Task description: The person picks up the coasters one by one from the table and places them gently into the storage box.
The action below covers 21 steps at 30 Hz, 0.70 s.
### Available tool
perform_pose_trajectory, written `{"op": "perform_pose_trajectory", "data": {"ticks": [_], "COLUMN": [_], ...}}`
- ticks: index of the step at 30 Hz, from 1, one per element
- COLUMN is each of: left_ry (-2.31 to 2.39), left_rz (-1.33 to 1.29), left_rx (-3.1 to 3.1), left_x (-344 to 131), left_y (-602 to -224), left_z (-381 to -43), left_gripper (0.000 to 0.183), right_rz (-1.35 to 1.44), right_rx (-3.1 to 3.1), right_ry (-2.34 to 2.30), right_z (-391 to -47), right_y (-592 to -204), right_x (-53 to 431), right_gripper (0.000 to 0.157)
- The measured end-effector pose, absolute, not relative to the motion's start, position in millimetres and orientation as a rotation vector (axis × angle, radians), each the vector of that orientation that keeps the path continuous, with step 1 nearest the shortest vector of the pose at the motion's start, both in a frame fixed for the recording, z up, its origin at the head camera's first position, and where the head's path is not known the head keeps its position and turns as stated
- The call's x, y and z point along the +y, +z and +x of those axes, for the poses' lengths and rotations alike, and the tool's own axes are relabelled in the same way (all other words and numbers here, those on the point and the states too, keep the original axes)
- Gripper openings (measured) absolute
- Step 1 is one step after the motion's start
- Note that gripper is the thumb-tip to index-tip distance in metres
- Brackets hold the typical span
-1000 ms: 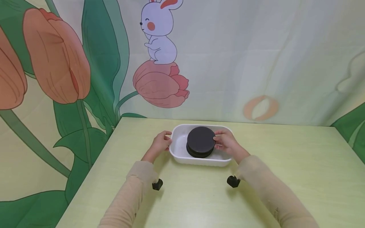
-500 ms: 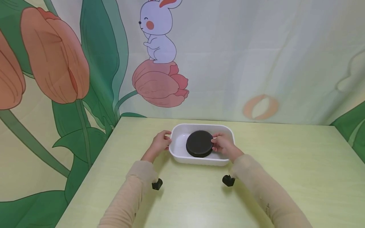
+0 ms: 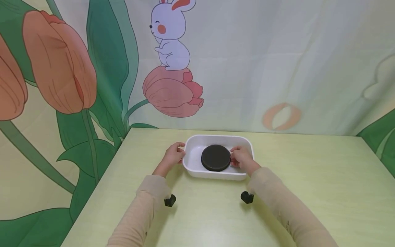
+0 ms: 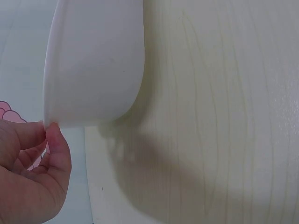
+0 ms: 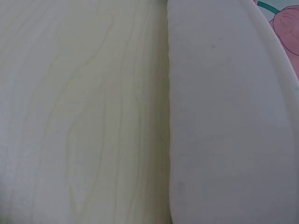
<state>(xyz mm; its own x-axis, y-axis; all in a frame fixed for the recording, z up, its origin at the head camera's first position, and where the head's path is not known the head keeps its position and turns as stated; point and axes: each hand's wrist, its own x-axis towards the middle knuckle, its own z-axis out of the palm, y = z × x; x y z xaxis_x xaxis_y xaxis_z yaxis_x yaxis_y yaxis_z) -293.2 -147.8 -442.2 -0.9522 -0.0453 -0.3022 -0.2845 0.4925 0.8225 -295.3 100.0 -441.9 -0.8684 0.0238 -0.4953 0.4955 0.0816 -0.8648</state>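
Note:
A white rectangular tray [image 3: 203, 174] with rounded corners stands on the table. Inside it, near the middle, lies a black round disc [image 3: 215, 157] with a flat top. My left hand [image 3: 174, 155] pinches the tray's left rim between thumb and fingers; the left wrist view shows this hand [image 4: 35, 172] at the tray's corner. My right hand [image 3: 242, 158] reaches over the tray's right part, its curled fingertips at the disc's right edge. In the right wrist view only the tray's outer wall [image 5: 229, 116] shows, and the hand is out of sight.
The pale yellow table [image 3: 308, 192] extends well to the right of the tray. Behind it hangs a curtain [image 3: 234, 68] printed with a rabbit and tulips. Small black pieces stick out below both cuffs, one [image 3: 170, 200] at the left and one [image 3: 247, 197] at the right.
The black disc, earlier raised over another black round piece in the tray, has come down with my right hand, covering the lower piece. My left hand stays at the rim.

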Motion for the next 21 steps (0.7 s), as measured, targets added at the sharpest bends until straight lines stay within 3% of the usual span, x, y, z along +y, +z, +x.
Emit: {"op": "perform_pose_trajectory", "data": {"ticks": [10,21], "left_ry": [1.442,1.463], "left_rz": [-0.302,-0.287], "left_rx": [2.506,2.501], "left_x": [-145.3,-147.5], "left_y": [-444.4,-446.3], "left_z": [-292.8,-293.5], "left_gripper": [0.036,0.036], "right_rz": [0.524,0.408], "right_rx": [2.006,2.025], "right_ry": [-1.882,-1.897], "right_z": [-307.8,-302.2], "right_y": [-453.7,-427.6], "right_x": [105.2,123.6], "right_gripper": [0.048,0.042]}}
